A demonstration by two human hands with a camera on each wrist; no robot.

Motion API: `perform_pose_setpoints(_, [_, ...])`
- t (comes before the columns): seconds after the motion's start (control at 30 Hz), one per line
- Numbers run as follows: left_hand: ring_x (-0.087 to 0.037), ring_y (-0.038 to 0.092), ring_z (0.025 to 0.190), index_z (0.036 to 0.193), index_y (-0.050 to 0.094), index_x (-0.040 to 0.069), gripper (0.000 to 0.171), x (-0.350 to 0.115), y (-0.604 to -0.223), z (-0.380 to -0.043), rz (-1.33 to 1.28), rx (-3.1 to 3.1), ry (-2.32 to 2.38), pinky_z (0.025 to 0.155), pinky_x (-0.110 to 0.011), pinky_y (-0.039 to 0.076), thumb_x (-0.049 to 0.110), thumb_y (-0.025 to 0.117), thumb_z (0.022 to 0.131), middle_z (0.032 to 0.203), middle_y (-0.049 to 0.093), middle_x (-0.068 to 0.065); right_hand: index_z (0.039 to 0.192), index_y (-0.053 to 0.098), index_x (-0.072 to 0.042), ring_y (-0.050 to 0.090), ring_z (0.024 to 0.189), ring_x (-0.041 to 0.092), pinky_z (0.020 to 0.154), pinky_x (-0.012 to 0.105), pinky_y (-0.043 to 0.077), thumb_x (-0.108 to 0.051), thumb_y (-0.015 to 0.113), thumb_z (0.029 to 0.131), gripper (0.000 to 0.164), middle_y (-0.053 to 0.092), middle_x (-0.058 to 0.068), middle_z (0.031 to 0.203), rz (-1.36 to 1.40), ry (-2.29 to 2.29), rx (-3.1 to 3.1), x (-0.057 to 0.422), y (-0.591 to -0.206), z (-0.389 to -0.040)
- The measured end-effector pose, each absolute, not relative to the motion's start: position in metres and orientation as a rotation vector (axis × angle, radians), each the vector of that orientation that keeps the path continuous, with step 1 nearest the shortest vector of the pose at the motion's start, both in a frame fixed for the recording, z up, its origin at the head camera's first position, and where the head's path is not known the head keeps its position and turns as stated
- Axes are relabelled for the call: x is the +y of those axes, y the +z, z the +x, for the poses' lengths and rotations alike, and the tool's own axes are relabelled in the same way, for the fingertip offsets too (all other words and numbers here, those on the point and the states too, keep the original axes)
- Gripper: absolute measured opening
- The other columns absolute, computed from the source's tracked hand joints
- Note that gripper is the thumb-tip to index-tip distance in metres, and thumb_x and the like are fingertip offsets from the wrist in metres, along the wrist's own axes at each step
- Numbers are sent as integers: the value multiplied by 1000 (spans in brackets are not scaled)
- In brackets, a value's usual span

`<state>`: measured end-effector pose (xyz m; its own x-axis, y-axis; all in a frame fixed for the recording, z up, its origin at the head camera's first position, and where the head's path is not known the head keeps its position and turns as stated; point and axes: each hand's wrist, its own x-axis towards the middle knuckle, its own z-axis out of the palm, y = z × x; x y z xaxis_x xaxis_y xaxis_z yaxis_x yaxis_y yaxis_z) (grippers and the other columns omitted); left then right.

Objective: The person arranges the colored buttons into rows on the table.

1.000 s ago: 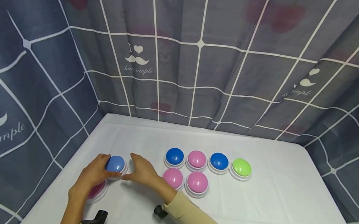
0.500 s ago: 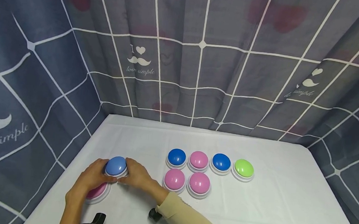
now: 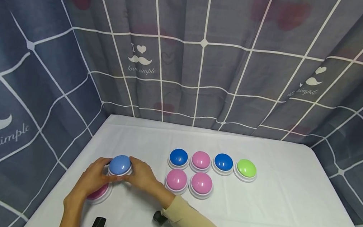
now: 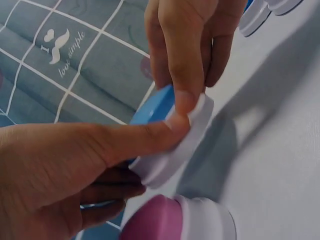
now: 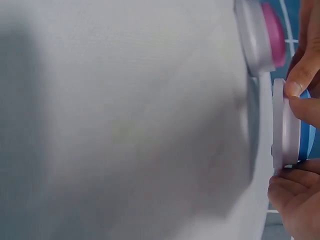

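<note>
The light-blue button [image 3: 120,164] is white below, the grey curtain [image 3: 180,64] white-gridded.

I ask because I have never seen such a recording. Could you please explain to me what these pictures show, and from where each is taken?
There is no machine here: a person works with a bare left hand and right hand. The wide view is taken from the head, looking forward and down; the two smaller views come from the left and right wrists, close to the work.

Together the hands hold a light-blue button with a white base, which appears lifted off the white table. A pink button sits beside the left hand. Farther right stand six more: in the back row blue, pink, blue and green; in front, two pink ones.
</note>
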<state>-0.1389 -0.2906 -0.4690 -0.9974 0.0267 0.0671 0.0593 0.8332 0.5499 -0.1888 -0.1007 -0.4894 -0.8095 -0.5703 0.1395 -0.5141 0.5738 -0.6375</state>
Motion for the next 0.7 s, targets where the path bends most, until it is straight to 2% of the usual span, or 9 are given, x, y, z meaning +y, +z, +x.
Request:
perform_pose_setpoints(0.2, [-48, 49, 123, 132, 55, -5, 80, -282, -463, -139, -141, -2859, -942, 98, -70, 35, 43, 85, 76, 130, 56, -25, 141, 51, -1, 54, 127, 21, 104, 33, 43, -30, 80, 84, 70, 58, 9, 138, -896, -1177, 2705, -85, -480, -188])
perform_pose_setpoints(0.5, [-40, 53, 122, 131, 58, 2, 76, -253, -457, -139, -239, -2792, -965, 95, -65, 42, 47, 84, 76, 128, 58, -15, 144, 47, -1, 51, 130, 22, 106, 36, 42, -27, 76, 89, 67, 55, 9, 142, -935, -1265, 2717, -49, -471, -183])
perform_pose_setpoints(0.7, [-34, 58, 116, 128, 61, 3, 70, -225, -450, -141, -389, -2733, -936, 92, -60, 47, 41, 87, 74, 122, 61, -11, 145, 46, 0, 48, 133, 24, 108, 41, 40, -31, 74, 91, 68, 52, 11, 144, -967, -1330, 2714, -10, -463, -175])
